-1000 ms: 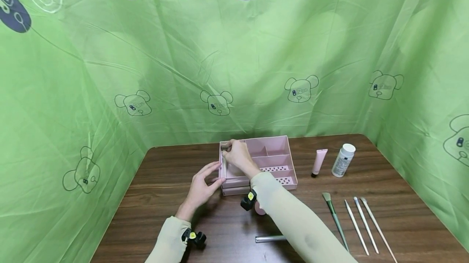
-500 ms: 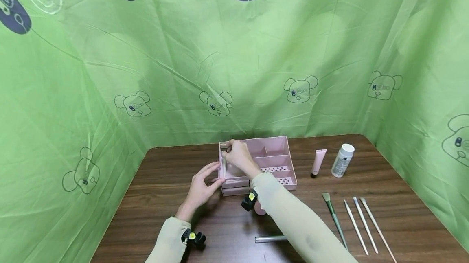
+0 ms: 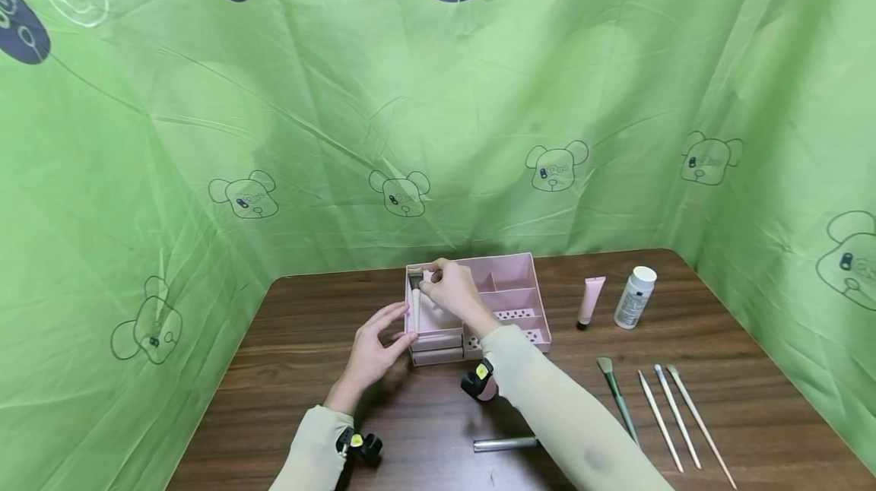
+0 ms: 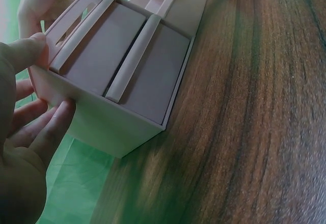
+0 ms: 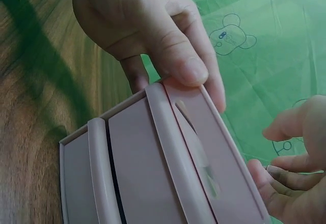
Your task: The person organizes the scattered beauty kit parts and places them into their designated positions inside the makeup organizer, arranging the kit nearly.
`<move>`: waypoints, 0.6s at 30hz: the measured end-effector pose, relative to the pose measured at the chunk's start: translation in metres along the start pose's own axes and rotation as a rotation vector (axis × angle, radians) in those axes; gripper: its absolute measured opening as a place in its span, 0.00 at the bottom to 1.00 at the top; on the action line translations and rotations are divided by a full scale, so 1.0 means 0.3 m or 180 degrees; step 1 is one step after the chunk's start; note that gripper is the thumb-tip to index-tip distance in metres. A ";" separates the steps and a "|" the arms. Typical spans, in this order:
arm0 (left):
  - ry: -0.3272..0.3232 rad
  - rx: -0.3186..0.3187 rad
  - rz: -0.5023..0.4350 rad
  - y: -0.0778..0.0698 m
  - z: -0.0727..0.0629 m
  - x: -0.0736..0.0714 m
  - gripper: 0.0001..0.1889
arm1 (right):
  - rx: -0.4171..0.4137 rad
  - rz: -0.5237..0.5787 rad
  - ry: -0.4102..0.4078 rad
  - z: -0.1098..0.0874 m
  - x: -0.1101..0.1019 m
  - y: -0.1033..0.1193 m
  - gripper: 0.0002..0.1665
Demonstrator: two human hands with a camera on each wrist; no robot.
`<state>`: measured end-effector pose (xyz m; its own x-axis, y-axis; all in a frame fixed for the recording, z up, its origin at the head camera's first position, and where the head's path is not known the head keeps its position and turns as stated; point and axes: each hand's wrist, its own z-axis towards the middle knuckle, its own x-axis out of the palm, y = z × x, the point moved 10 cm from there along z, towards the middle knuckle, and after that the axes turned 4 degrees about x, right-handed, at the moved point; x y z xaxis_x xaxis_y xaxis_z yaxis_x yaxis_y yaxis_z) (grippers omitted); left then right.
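A pink makeup organizer (image 3: 523,301) with open compartments and two front drawers stands at the back of the table. My left hand (image 3: 372,354) grips its front left corner, thumb on the front edge and fingers against the side, as the left wrist view shows. Inside the left compartment lies a makeup brush (image 3: 416,310) with a white handle and a dark ferrule. Beside that brush, over the same compartment, is my right hand (image 3: 457,292), its fingers loosely bent and apart from the handle. In the right wrist view nothing shows between the right hand's fingers (image 5: 285,127).
Right of the organizer stand a pink tube (image 3: 591,301) and a white bottle (image 3: 635,297). A green brush (image 3: 617,398) and several white-handled tools (image 3: 677,415) lie at the right. A silver tube (image 3: 505,444) lies in front, and a round pink item (image 3: 488,394) sits partly hidden under my right wrist.
My right hand has let go of the white-handled brush and shifted slightly right, leaving the brush in the left compartment. The left hand keeps its hold on the organizer's corner.
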<state>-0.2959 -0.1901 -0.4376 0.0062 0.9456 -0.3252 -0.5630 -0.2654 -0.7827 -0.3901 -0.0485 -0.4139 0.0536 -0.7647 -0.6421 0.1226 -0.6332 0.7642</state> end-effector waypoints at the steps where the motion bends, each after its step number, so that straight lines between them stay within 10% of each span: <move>1: -0.0002 -0.0008 0.0004 0.000 0.000 0.000 0.26 | -0.0006 -0.0012 -0.0014 -0.002 -0.007 -0.002 0.26; 18: 0.0026 -0.0001 0.0051 0.000 0.000 0.001 0.26 | -0.0181 0.0041 -0.0304 -0.033 -0.104 -0.048 0.23</move>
<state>-0.2959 -0.1899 -0.4376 0.0041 0.9397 -0.3419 -0.5628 -0.2805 -0.7775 -0.3838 -0.0143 -0.4053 -0.0388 -0.7825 -0.6215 0.1787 -0.6174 0.7661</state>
